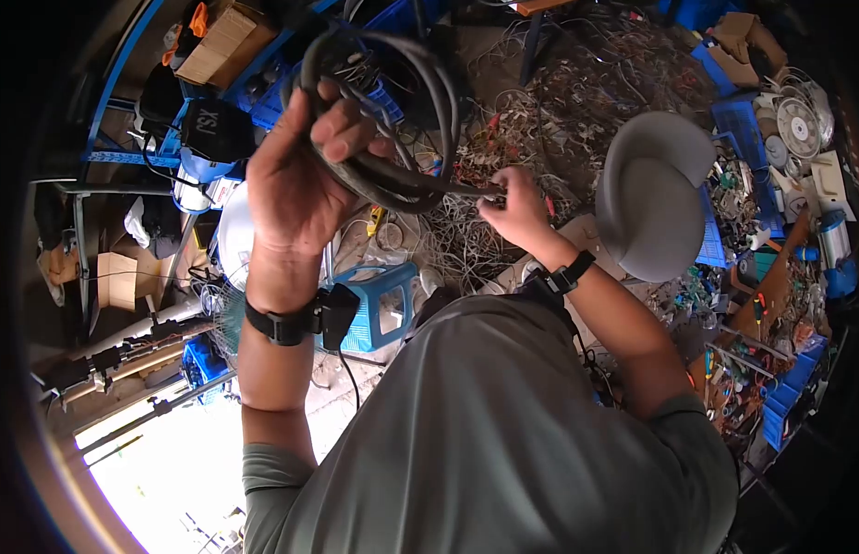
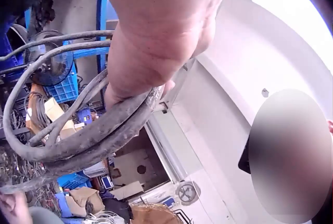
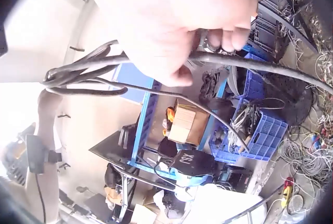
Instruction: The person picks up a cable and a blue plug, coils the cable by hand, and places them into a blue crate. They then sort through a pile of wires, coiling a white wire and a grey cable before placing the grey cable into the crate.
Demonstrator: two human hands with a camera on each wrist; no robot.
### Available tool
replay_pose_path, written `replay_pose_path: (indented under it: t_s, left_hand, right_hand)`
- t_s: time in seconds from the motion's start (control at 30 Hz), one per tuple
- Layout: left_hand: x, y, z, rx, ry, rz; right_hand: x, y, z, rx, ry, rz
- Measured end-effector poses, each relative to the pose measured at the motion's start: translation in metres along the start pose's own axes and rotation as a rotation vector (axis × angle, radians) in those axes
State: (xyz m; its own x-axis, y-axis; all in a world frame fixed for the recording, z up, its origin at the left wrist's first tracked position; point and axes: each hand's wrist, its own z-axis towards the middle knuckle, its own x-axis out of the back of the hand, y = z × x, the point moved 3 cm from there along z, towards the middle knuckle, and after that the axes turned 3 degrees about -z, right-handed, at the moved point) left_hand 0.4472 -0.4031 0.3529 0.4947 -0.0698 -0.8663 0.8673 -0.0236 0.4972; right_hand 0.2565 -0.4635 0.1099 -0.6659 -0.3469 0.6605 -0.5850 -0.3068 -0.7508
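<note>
A thick dark cable [image 1: 381,191] hangs in several loops from my left hand [image 1: 296,189], palm turned up and fingers curled round the bundle. In the left wrist view, the coiled cable [image 2: 86,138] passes under that hand, its surface dusty and scuffed. To the right, my right hand [image 1: 520,214] pinches a length of the same cable close to the coil. The right wrist view shows this cable [image 3: 265,65] running past the fingers and away to the right, while the bundled loops appear at left. A thinner cable strand [image 3: 171,94] dangles below the right hand.
A large heap of tangled wires [image 1: 586,92] covers the floor ahead. On the right stands a grey padded chair [image 1: 656,208], with blue crates of scrap beyond. A blue plastic stool [image 1: 365,323] is at lower left, and blue shelving [image 1: 125,157] lines the left side.
</note>
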Motion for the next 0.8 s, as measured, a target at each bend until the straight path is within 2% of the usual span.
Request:
replay_pose_path:
  t_s: [0.03, 0.07, 0.13, 0.17, 0.2, 0.27, 0.33, 0.4, 0.43, 0.53, 0.57, 0.67, 0.73, 0.77, 0.8]
  left_hand:
    - [-0.003, 0.005, 0.003, 0.020, -0.096, 0.029]
    - [-0.007, 0.009, 0.005, 0.018, -0.101, 0.052]
    - [-0.020, 0.012, 0.009, 0.004, -0.132, 0.106]
    - [-0.025, 0.012, 0.010, 0.003, -0.128, 0.108]
    - [-0.029, 0.013, 0.013, -0.026, -0.131, 0.151]
    - [-0.031, 0.017, 0.018, -0.066, -0.132, 0.205]
    - [-0.032, 0.021, 0.022, -0.139, -0.151, 0.314]
    - [-0.040, 0.016, 0.025, -0.116, -0.209, 0.259]
    - [-0.040, 0.016, 0.026, -0.136, -0.184, 0.254]
    - [-0.036, 0.014, 0.032, -0.179, -0.147, 0.228]
    - [-0.035, 0.015, 0.034, -0.203, -0.139, 0.209]
    - [-0.032, 0.014, 0.035, -0.201, -0.100, 0.149]
    - [-0.033, 0.014, 0.036, -0.202, -0.107, 0.147]
    - [-0.032, 0.015, 0.034, -0.201, -0.107, 0.146]
    - [-0.029, 0.018, 0.033, -0.201, -0.101, 0.147]
  right_hand:
    - [0.009, -0.010, -0.003, 0.063, 0.152, 0.006]
    - [0.006, -0.012, -0.010, 0.065, 0.147, 0.009]
    - [-0.008, -0.018, -0.020, 0.101, -0.135, 0.335]
    - [-0.010, -0.031, -0.023, 0.293, 0.056, 0.401]
    - [-0.014, -0.036, -0.026, 0.191, 0.102, 0.478]
    - [-0.007, -0.060, -0.027, 0.422, 0.190, 0.416]
    - [-0.009, -0.081, -0.024, 0.586, 0.046, 0.386]
    - [-0.030, -0.078, -0.003, 0.390, 0.114, 0.262]
    - [-0.043, -0.072, 0.016, 0.204, -0.041, 0.254]
    - [-0.080, -0.077, 0.065, 0.138, 0.130, 0.210]
    - [-0.095, -0.075, 0.079, 0.137, 0.132, 0.213]
    - [-0.105, -0.075, 0.101, 0.111, 0.213, 0.398]
    - [-0.115, -0.082, 0.099, 0.099, -0.230, 0.525]
    - [-0.139, -0.079, 0.100, 0.047, -0.447, 0.621]
    - [-0.159, -0.071, 0.092, 0.093, -0.749, 0.663]
